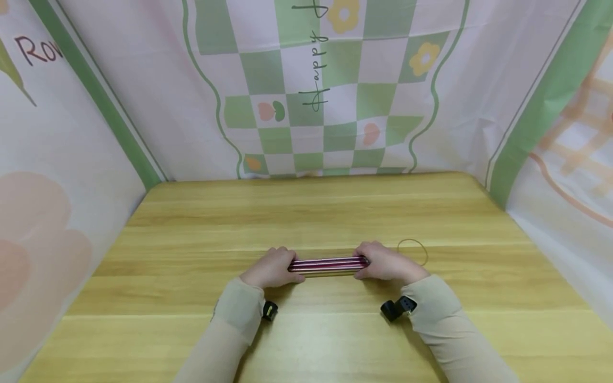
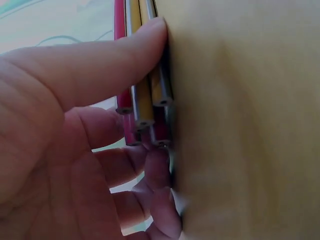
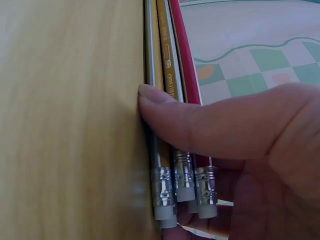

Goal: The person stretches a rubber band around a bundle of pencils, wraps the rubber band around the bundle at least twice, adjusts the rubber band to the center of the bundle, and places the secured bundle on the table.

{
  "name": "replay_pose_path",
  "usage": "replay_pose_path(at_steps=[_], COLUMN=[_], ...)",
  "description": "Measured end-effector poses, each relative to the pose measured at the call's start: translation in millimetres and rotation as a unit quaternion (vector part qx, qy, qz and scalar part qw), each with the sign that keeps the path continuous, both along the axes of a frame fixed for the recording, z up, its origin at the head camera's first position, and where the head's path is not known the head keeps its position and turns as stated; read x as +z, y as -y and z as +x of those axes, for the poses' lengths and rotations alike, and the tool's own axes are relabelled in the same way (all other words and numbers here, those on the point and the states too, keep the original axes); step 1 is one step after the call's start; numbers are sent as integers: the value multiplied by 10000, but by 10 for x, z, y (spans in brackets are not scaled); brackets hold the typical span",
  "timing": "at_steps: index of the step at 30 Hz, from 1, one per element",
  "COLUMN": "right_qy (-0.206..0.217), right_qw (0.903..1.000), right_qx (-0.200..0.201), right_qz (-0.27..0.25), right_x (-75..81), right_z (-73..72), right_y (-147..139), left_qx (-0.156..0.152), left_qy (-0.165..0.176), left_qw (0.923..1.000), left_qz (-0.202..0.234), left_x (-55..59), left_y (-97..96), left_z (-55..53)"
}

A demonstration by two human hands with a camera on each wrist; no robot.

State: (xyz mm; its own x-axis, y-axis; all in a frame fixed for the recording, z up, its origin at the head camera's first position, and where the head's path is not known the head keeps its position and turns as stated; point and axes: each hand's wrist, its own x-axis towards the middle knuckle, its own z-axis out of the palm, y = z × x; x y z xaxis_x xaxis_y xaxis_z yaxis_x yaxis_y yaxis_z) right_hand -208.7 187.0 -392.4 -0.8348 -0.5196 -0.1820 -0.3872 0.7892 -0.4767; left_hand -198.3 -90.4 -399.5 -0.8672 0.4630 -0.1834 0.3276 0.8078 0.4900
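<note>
A bundle of several pencils (image 1: 329, 264), red and yellow with silver stripes, lies crosswise between my two hands, low over the table. My left hand (image 1: 274, 267) grips the unsharpened ends, its thumb across the near side and its fingers behind, as the left wrist view shows. On the other end, my right hand (image 1: 387, 263) holds the pencils (image 3: 167, 60) with the thumb pressed over them. White erasers (image 3: 206, 211) in silver ferrules stick out past that thumb at uneven lengths.
A thin tan rubber band (image 1: 413, 240) lies on the wooden table (image 1: 306, 213) just beyond my right wrist. Printed cloth (image 1: 306, 143) with green checks hangs along the table's back edge, and more cloth hangs at both sides. Each wrist wears a small black camera (image 1: 392, 309).
</note>
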Motion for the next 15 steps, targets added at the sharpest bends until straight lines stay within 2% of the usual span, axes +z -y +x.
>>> replay_pose_path(at_steps=[6, 15], right_qy=[11, -104], right_qw=[9998, 9987], right_qx=[172, 300], right_qz=[109, 387], right_x=[36, 67], right_z=[24, 58], right_y=[21, 55], left_qx=[-103, -196], left_qy=[34, 93], left_qw=[9999, 9987], left_qz=[-14, -451], left_x=[-1, 52], left_y=[-15, -31], left_z=[-15, 11])
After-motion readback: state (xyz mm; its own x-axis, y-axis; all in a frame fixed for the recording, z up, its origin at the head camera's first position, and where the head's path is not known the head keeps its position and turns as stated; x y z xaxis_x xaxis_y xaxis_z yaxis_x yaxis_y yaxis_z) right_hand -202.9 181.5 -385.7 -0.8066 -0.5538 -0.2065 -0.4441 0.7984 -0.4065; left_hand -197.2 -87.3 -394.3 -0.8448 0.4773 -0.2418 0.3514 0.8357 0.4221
